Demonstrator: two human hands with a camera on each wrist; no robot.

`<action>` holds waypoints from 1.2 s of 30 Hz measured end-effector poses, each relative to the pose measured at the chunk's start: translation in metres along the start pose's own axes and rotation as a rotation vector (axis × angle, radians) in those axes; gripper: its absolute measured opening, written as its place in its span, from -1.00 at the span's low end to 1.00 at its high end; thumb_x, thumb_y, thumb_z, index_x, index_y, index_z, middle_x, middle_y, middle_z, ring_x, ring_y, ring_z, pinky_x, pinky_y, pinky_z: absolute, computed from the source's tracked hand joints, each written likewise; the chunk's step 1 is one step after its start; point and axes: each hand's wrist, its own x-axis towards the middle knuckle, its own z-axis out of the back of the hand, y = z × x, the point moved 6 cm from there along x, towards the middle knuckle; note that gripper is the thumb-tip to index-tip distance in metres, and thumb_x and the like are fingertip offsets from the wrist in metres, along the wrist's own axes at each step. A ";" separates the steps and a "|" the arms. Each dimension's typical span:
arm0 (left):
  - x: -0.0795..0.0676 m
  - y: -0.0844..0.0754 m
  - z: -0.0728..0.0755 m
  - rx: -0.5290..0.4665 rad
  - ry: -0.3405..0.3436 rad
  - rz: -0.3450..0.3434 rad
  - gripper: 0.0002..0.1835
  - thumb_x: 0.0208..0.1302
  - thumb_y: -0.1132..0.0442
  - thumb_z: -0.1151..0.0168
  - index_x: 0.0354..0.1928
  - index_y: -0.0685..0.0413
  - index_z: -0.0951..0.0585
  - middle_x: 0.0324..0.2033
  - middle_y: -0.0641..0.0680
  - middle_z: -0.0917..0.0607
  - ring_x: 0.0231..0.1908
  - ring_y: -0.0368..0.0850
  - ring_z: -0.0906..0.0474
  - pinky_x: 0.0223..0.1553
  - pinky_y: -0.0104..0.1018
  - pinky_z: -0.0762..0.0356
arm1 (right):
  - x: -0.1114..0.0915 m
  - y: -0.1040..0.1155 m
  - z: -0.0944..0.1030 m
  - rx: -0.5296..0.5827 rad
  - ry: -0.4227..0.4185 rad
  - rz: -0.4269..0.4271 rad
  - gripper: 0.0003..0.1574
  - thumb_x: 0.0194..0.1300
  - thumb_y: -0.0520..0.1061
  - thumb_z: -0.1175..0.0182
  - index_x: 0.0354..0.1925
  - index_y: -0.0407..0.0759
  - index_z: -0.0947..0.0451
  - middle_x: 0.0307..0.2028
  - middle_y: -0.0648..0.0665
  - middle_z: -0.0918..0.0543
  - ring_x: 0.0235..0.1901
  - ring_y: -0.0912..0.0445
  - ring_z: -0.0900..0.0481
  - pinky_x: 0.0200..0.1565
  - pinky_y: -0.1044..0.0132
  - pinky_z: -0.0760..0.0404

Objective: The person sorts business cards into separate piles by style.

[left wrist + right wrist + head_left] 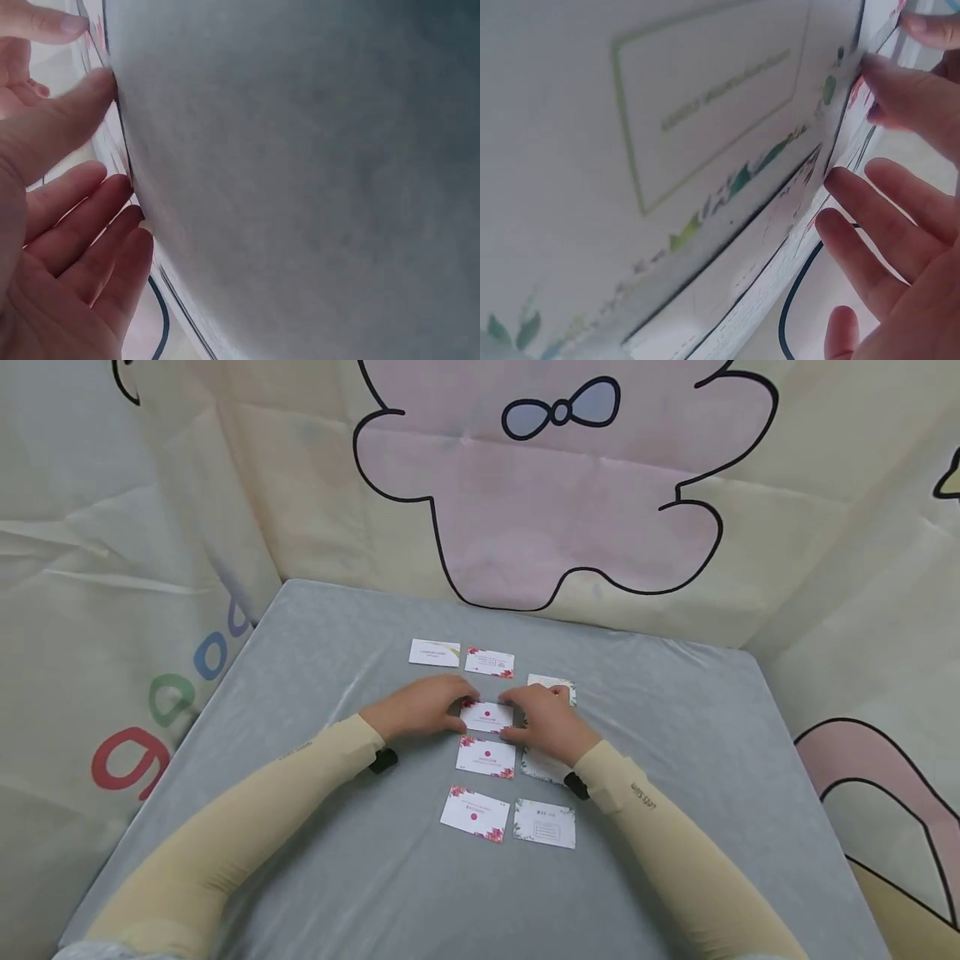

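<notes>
A white card with red flowers and a red dot (487, 716) lies flat on the grey cloth between both hands. My left hand (423, 707) is at its left edge, thumb and fingers spread along that side. From the opposite side, my right hand (551, 723) reaches its right edge in a similar pose. Both wrist views show fairly straight fingers with the tips at the cards or cloth; firm contact is hard to tell. A leaf-bordered card (712, 105) fills much of the right wrist view. Beneath the right hand, another leaf-patterned card (543, 767) is partly hidden.
Nearer me lie a red-flowered card (485, 757), a tilted one (475, 815) and a leaf-patterned card (544, 823). Farther back are a yellow-trimmed card (434, 652), a red-flowered card (490, 662) and a partly covered leaf card (553, 682). Printed curtains (300, 485) enclose the table.
</notes>
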 end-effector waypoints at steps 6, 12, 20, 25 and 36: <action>-0.002 0.002 -0.001 -0.002 -0.012 0.010 -0.47 0.37 0.16 -0.53 0.33 0.13 -0.66 0.18 0.06 -0.74 0.21 -0.06 -0.64 0.40 -0.11 -0.56 | -0.002 0.001 -0.006 0.015 0.008 -0.015 -0.29 0.33 0.10 -0.55 0.36 -0.06 -0.63 0.25 -0.07 -0.74 0.30 -0.05 -0.63 0.34 -0.29 -0.22; -0.001 0.005 0.001 0.025 -0.033 -0.004 -0.51 0.39 0.12 -0.50 0.30 0.09 -0.69 0.15 0.03 -0.75 0.17 -0.08 -0.65 0.37 -0.11 -0.59 | -0.001 0.000 -0.006 0.016 -0.023 -0.008 -0.34 0.36 0.09 -0.53 0.34 -0.04 -0.65 0.25 -0.06 -0.74 0.31 -0.04 -0.61 0.30 -0.25 -0.24; 0.007 0.008 0.007 0.050 -0.053 -0.009 -0.47 0.38 0.09 -0.49 0.33 0.09 -0.67 0.13 0.03 -0.78 0.16 -0.08 -0.67 0.35 -0.09 -0.60 | 0.008 -0.005 0.000 0.025 -0.061 0.013 -0.33 0.34 0.07 -0.55 0.33 -0.06 -0.66 0.22 -0.07 -0.77 0.27 -0.05 -0.63 0.32 -0.28 -0.21; 0.025 0.017 0.023 0.123 -0.085 0.007 -0.46 0.40 0.09 -0.47 0.36 0.08 -0.65 0.13 0.04 -0.78 0.17 -0.02 -0.68 0.35 -0.05 -0.60 | 0.027 -0.015 0.010 0.013 -0.084 -0.001 -0.34 0.38 0.06 -0.50 0.36 -0.05 -0.64 0.29 -0.12 -0.73 0.36 -0.11 -0.58 0.36 -0.33 -0.19; 0.067 0.045 0.044 0.144 -0.059 0.064 -0.40 0.45 0.13 -0.44 0.47 0.11 -0.57 0.22 0.10 -0.75 0.21 0.02 -0.62 0.42 -0.01 -0.52 | 0.072 -0.032 0.025 0.066 -0.101 -0.069 -0.38 0.45 0.01 -0.44 0.39 -0.07 -0.61 0.32 -0.16 -0.70 0.37 -0.16 -0.52 0.24 -0.22 -0.18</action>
